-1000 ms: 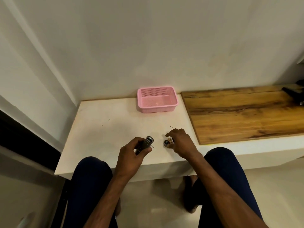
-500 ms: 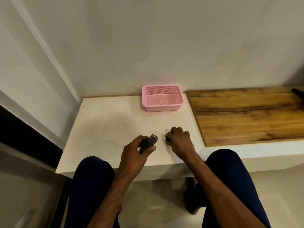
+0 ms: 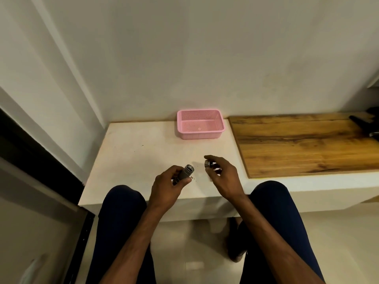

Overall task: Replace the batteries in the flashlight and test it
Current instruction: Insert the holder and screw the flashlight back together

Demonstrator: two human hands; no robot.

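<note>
Low in the middle of the frame, the left hand (image 3: pixel 167 186) was clamped around the flashlight (image 3: pixel 184 173), its open end aimed up-right. Just right of it, the right hand (image 3: pixel 222 177) pinched a small metal piece (image 3: pixel 208 163), probably the cap. Reassembly seemed in hand: next, line the piece up with the opening and twist. No batteries showed.

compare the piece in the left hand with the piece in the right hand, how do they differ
The flashlight body in the left hand is a long tube; the small cap in the right hand is a short ring-like piece. The body is wrapped by the fingers along its length with its open end pointing up and right, while the cap is pinched at the fingertips. Both look like grey metal, and they are held apart above the white table.
</note>
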